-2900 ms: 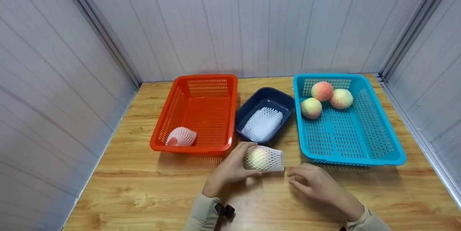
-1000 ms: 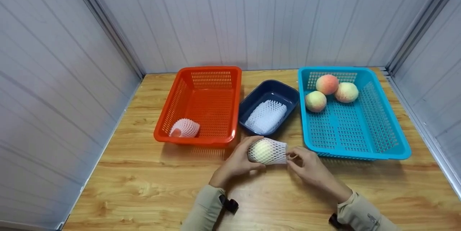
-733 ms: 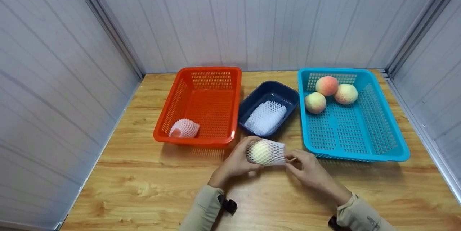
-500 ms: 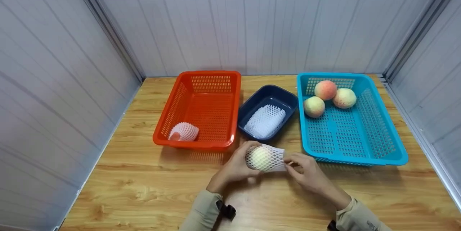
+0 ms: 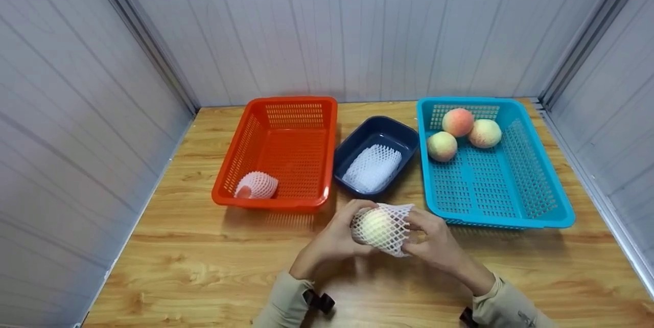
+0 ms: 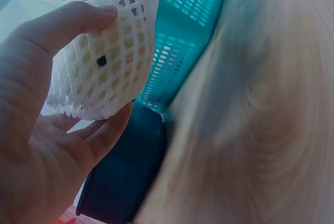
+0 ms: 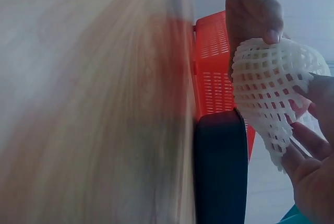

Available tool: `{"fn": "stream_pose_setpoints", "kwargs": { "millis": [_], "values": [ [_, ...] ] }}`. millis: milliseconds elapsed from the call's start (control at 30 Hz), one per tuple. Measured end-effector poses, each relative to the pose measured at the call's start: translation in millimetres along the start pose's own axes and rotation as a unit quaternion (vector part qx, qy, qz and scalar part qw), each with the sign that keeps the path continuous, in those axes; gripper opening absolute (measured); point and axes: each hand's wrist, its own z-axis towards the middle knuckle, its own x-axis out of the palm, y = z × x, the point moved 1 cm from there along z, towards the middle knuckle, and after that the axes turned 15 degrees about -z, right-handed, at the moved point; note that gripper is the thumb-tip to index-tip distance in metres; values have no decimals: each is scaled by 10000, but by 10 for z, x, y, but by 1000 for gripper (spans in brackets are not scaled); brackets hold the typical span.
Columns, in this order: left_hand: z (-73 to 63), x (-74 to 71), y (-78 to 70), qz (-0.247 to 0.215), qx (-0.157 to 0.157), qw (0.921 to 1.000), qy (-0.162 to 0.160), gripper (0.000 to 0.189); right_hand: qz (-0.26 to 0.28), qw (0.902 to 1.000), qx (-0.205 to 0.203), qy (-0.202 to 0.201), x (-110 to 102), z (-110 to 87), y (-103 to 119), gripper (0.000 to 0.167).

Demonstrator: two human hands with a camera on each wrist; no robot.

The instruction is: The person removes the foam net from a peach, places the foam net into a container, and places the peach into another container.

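Note:
A pale yellow peach (image 5: 374,226) sits inside a white foam net sleeve (image 5: 399,231) in front of the navy dish. My left hand (image 5: 329,238) grips the sleeved fruit from the left, thumb and fingers on opposite sides, as the left wrist view also shows on the foam net (image 6: 112,78). At the sleeve's right end, my right hand (image 5: 438,246) pinches the rim, with its fingers spread so that the mouth is stretched wide. In the right wrist view, the netting (image 7: 266,83) is drawn out toward the right fingertips.
A red basket (image 5: 327,200) at left holds one net-wrapped peach (image 5: 258,185). The navy dish (image 5: 409,136) behind my hands contains white foam nets (image 5: 373,167). At right, a blue basket (image 5: 559,215) holds three bare peaches (image 5: 458,122). Panelled walls enclose the wooden table (image 5: 173,256).
My right hand was apart from the sleeve at first, then took hold of its right end. Since then the sleeve's mouth has been pulled wider. The left hand keeps its grip on the peach.

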Motion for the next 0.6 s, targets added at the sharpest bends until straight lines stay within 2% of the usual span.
{"fn": "stream_pose_setpoints", "kwargs": {
  "millis": [133, 433, 600],
  "values": [
    [16, 19, -35, 17, 60, 10000, 54, 79, -296, 9994, 15, 158, 21, -8, -30, 41],
    [4, 78, -70, 113, -85, 9999, 93, 80, -198, 9988, -427, -94, 108, 3, -22, 55],
    [-4, 76, -102, 23, -103, 9999, 86, 84, -182, 9991, -386, -87, 100, -20, -34, 57]
  ]
}}
